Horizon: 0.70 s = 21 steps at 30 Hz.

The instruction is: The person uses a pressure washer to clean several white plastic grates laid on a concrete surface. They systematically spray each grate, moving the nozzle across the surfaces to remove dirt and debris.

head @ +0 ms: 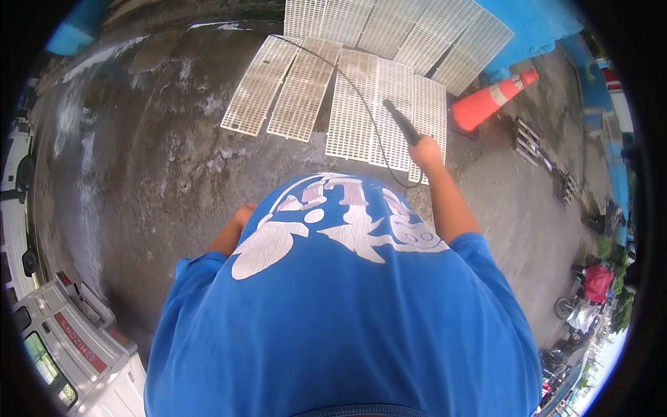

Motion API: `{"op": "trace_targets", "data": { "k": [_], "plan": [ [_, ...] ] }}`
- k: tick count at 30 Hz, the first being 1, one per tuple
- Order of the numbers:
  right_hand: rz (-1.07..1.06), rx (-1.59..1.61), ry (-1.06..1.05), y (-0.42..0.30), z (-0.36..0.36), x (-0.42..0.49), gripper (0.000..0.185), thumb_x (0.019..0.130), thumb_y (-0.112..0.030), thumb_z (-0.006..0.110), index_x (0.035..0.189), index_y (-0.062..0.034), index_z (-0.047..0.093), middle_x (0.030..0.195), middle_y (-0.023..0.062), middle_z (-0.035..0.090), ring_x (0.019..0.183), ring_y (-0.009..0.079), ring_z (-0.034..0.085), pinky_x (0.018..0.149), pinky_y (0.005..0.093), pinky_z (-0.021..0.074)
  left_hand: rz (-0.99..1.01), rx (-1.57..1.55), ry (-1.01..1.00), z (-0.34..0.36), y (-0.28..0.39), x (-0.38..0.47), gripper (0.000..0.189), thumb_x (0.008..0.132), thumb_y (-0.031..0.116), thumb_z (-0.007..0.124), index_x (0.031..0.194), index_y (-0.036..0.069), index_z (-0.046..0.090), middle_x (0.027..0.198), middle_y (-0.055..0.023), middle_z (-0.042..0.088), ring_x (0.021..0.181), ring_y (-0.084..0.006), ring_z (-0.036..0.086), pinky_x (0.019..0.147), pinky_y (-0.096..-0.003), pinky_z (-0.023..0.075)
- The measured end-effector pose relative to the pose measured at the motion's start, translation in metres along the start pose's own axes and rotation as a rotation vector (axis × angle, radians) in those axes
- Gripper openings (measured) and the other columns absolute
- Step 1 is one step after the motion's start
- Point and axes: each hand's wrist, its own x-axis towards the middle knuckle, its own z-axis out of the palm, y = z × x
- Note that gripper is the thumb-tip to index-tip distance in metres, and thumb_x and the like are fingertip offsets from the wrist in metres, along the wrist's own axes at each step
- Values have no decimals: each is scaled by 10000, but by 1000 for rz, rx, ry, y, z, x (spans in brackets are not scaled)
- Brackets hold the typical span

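Note:
My right hand (427,152) grips a black pressure-washer spray gun (400,121), its front end pointing up and away over the white slatted plastic floor panels (350,112). A thin dark hose (371,107) curves across those panels and loops back near the hand. Brown grime marks several panels, most heavily on the left pair (302,94). My left hand (245,212) is mostly hidden behind the front of my blue shirt (333,313), so its fingers cannot be made out.
An orange traffic cone (482,107) lies on its side right of the panels. Wet, stained concrete (156,172) spreads leftward. A white van (78,344) stands at lower left. Wooden pallets (527,142) and parked motorcycles (573,313) line the right, and a blue surface (536,26) backs the panels.

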Motion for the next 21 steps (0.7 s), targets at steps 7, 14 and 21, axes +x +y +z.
{"op": "trace_targets", "data": {
  "k": [7,14,21],
  "plan": [
    [27,-39,7,9,1,2,343,832,-184,673,1096,29,725,1062,282,738,1043,421,718,947,476,566,17,53,-5,1,1,1,378,860,266,799,1139,25,714,1068,-151,767,961,-241,706,848,-398,559],
    [1,-27,23,19,-3,4,330,826,-165,664,1086,28,729,1057,288,738,1036,416,724,941,479,568,55,71,-3,5,-9,11,364,866,278,796,1126,33,724,1060,-153,769,955,-235,705,838,-397,557],
    [24,-32,24,21,-15,-1,325,821,-154,658,1078,32,730,1060,283,739,1036,411,724,935,473,567,46,-15,-69,5,-30,35,320,864,277,801,1068,43,722,1008,-140,772,878,-218,698,796,-391,560]
  ]
}}
